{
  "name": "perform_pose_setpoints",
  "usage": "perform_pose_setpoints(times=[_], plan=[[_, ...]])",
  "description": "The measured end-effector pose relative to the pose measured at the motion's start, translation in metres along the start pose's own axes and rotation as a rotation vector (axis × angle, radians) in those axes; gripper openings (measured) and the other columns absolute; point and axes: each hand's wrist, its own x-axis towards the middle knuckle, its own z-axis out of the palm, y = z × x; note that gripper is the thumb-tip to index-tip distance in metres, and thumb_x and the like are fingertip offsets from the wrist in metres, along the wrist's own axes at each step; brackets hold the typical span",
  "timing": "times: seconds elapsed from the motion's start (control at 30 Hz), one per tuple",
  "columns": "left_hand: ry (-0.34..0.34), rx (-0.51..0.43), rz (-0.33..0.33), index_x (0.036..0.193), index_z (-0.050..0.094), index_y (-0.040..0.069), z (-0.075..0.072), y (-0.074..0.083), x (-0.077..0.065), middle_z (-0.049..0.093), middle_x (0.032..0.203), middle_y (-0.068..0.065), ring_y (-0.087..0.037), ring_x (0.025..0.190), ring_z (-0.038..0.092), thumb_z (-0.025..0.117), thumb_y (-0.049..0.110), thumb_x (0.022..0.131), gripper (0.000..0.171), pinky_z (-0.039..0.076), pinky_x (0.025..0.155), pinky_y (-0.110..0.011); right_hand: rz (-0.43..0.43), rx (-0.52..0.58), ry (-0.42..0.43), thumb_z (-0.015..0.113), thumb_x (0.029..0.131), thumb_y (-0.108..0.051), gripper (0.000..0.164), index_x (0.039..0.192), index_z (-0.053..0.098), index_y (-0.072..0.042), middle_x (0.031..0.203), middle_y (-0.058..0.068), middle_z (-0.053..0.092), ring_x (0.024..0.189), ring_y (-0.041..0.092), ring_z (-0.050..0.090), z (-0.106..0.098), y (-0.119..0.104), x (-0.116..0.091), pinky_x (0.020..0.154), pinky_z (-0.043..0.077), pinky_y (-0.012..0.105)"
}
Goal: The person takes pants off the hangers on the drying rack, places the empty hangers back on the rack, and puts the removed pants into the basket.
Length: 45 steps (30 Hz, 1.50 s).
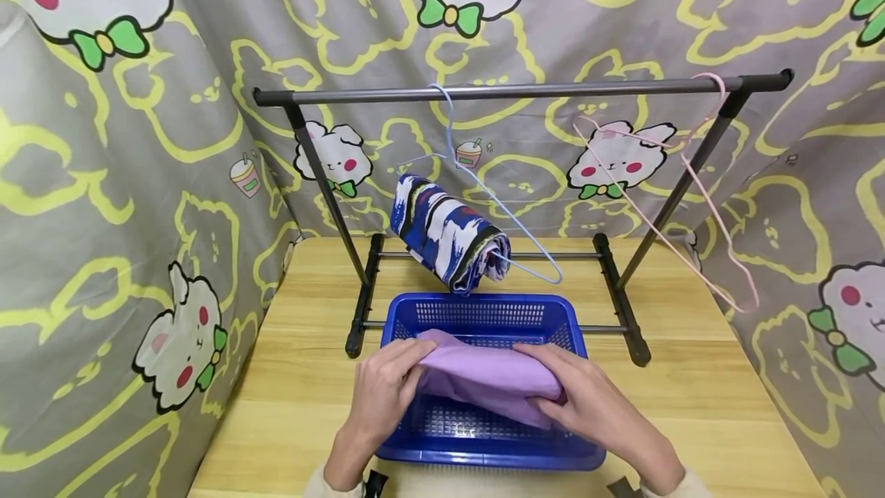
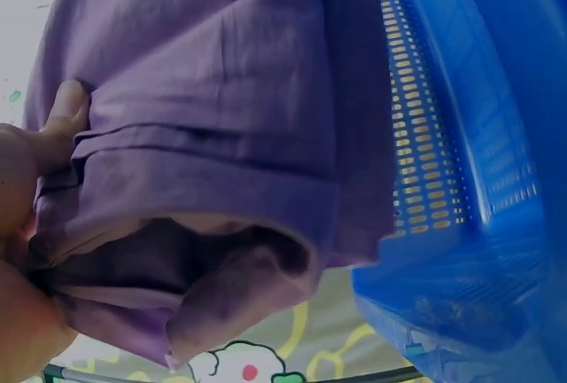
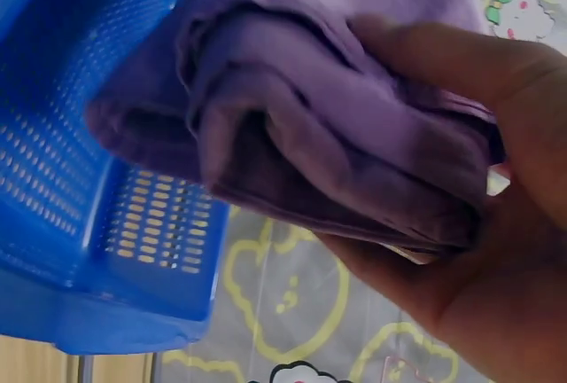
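Note:
A folded purple cloth [image 1: 484,375] is held between both hands over the blue plastic basket [image 1: 484,456]. At its left end my left hand [image 1: 383,386] grips the fabric; in the left wrist view the thumb lies on top of the folded layers. My right hand [image 1: 588,398] pinches the other end, thumb on one side and fingers on the other, as the right wrist view shows. Several rolled or folded layers of the purple cloth [image 3: 310,126] show there. What kind of garment it is cannot be told.
Behind the basket stands a dark metal rack [image 1: 525,91]. From its bar hang a blue hanger [image 1: 508,210] carrying a blue, white and black patterned cloth [image 1: 445,233], and a pink hanger [image 1: 719,237] at the right. A patterned grey curtain [image 1: 187,229] surrounds the wooden table [image 1: 297,375].

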Motion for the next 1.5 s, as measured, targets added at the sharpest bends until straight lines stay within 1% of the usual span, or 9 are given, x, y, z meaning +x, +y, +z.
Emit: perform_pose_setpoints(times=[0.27,0.37,0.47,0.63,0.83,1.0,1.13,1.23,1.5], plan=[[-0.207,-0.084,-0.061,0.105,0.078,0.013,-0.003,-0.002,0.007,0.074,0.102,0.006,-0.014,0.095,0.071,0.082,0.001,0.078,0.03,0.059,0.082,-0.035,-0.092,-0.061,0.11,0.086,0.064,0.001,0.059,0.117,0.071,-0.021,0.108,-0.007,0.073,0.092,0.014,0.072,0.0,0.012,0.002,0.072,0.061,0.04],[-0.318,-0.106,-0.075,0.112,0.076,0.016,-0.002,-0.005,0.009,0.072,0.111,0.008,-0.012,0.101,0.067,0.083,0.012,0.083,0.03,0.056,0.088,-0.035,-0.108,-0.061,0.125,0.083,0.065,-0.001,0.056,0.114,0.071,-0.025,0.105,-0.012,0.072,0.089,0.011,0.071,0.0,0.016,0.002,0.069,0.06,0.037],[-0.426,-0.097,-0.068,0.124,0.072,0.018,-0.002,-0.008,0.01,0.07,0.123,0.004,-0.016,0.112,0.065,0.087,0.025,0.082,0.045,0.054,0.096,-0.039,-0.127,-0.061,0.127,0.08,0.067,-0.003,0.054,0.115,0.071,-0.027,0.105,-0.015,0.071,0.088,0.009,0.069,0.0,0.02,0.003,0.066,0.059,0.036],[-0.546,-0.067,-0.064,0.135,0.065,0.017,0.0,-0.011,0.012,0.069,0.13,-0.006,-0.024,0.118,0.066,0.088,0.015,0.079,0.06,0.054,0.098,-0.047,-0.141,-0.045,0.122,0.077,0.072,-0.003,0.053,0.118,0.07,-0.028,0.107,-0.016,0.07,0.09,0.008,0.068,0.0,0.026,0.008,0.067,0.058,0.036],[-0.578,-0.006,-0.099,0.124,0.065,0.015,0.007,-0.015,0.017,0.074,0.111,-0.005,-0.021,0.093,0.071,0.086,0.01,0.08,0.05,0.057,0.078,-0.043,-0.135,-0.088,0.135,0.082,0.07,-0.004,0.048,0.112,0.069,-0.025,0.108,-0.013,0.07,0.087,0.01,0.068,0.007,0.033,0.015,0.062,0.056,0.035],[-0.574,0.009,-0.104,0.124,0.064,0.014,0.017,-0.02,0.019,0.075,0.103,-0.008,-0.023,0.086,0.072,0.087,0.003,0.078,0.053,0.058,0.067,-0.041,-0.135,-0.154,0.132,0.086,0.069,-0.009,0.044,0.104,0.065,-0.023,0.104,-0.011,0.066,0.085,0.013,0.066,0.014,0.04,0.024,0.056,0.052,0.034],[-0.585,0.007,-0.123,0.128,0.069,0.012,0.025,-0.024,0.021,0.073,0.117,-0.011,-0.03,0.096,0.072,0.083,-0.006,0.075,0.057,0.061,0.073,-0.045,-0.15,-0.233,0.082,0.091,0.07,-0.016,0.041,0.097,0.061,-0.024,0.099,-0.011,0.06,0.084,0.014,0.06,0.02,0.044,0.034,0.05,0.044,0.027],[-0.594,0.012,-0.134,0.124,0.073,0.01,0.033,-0.026,0.022,0.073,0.12,-0.011,-0.031,0.1,0.072,0.081,-0.009,0.074,0.054,0.061,0.076,-0.046,-0.16,-0.295,0.022,0.09,0.068,-0.008,0.045,0.095,0.059,-0.024,0.102,-0.008,0.059,0.09,0.018,0.059,0.025,0.047,0.04,0.05,0.04,0.025],[-0.684,0.093,-0.137,0.109,0.075,0.011,0.045,-0.026,0.019,0.075,0.101,-0.006,-0.027,0.091,0.072,0.078,-0.012,0.072,0.044,0.059,0.069,-0.041,-0.2,-0.433,-0.083,0.082,0.073,0.0,0.035,0.096,0.064,-0.02,0.105,0.002,0.058,0.091,0.026,0.056,0.047,0.054,0.043,0.042,0.037,0.025]])
